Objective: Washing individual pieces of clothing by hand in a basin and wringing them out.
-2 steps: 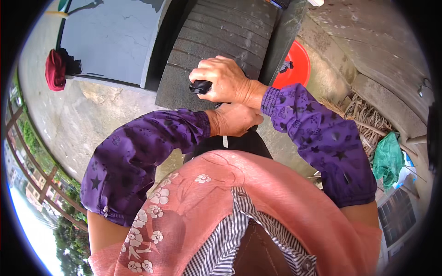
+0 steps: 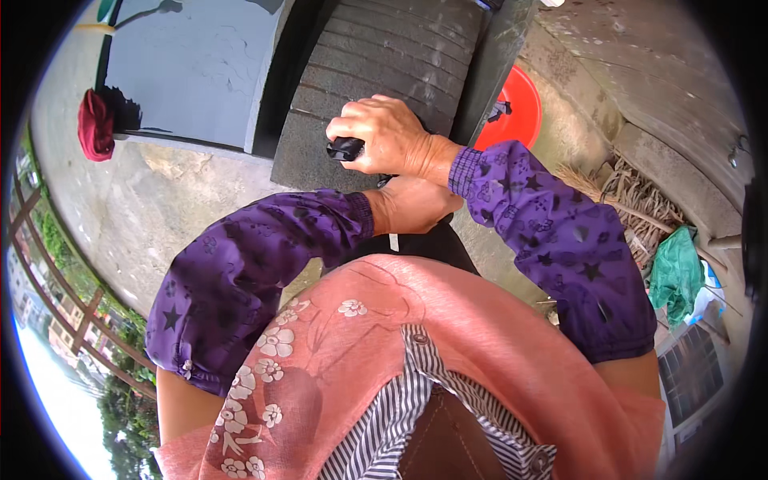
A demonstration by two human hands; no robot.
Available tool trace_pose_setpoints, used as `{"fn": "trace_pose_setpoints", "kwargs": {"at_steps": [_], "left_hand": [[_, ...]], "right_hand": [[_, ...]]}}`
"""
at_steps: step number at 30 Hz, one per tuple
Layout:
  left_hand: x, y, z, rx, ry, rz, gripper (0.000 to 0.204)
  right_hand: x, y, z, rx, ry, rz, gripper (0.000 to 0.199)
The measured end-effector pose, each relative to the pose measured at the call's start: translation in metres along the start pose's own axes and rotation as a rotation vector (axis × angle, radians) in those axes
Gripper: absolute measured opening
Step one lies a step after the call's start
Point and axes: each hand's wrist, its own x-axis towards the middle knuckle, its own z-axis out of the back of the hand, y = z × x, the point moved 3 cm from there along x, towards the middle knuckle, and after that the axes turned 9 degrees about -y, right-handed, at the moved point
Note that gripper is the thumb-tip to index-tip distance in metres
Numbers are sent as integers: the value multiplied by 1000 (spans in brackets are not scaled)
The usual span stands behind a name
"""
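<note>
My right hand (image 2: 382, 134) is closed round a bunched black cloth (image 2: 346, 149), whose end pokes out beside the thumb. Just below it, my left hand (image 2: 416, 205) crosses under the right wrist. It is curled with its back showing, and a bit of the black cloth shows between the two hands. The left fingertips are hidden. Both hands are over the near end of a dark, wet, ridged washing slab (image 2: 384, 60).
Left of the slab is a basin of greyish water (image 2: 188, 68), with a dark red cloth (image 2: 97, 125) at its corner. A red tub (image 2: 522, 108) holding dark cloth stands to the right. Further right are a straw broom (image 2: 620, 200) and a green plastic bag (image 2: 674, 276).
Both hands keep their grip and have barely shifted. The left hand and forearm have moved slightly to the right.
</note>
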Motion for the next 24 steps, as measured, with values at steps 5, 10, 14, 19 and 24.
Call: {"fn": "trace_pose_setpoints", "kwargs": {"at_steps": [5, 10, 14, 19, 24], "left_hand": [[22, -1, 4, 115, 46, 26, 14], [35, 16, -17, 106, -82, 66, 20], [44, 19, -19, 108, -105, 18, 32], [49, 6, -1, 244, -350, -113, 42], [41, 4, -11, 289, 1, 34, 30]], "right_hand": [[9, -15, -1, -3, -50, -51, 26], [19, -40, -8, 38, 9, -210, 21], [27, -58, -8, 71, 63, -393, 24], [33, -78, -14, 116, 98, -516, 29], [40, -96, -21, 244, 152, -565, 37]]}}
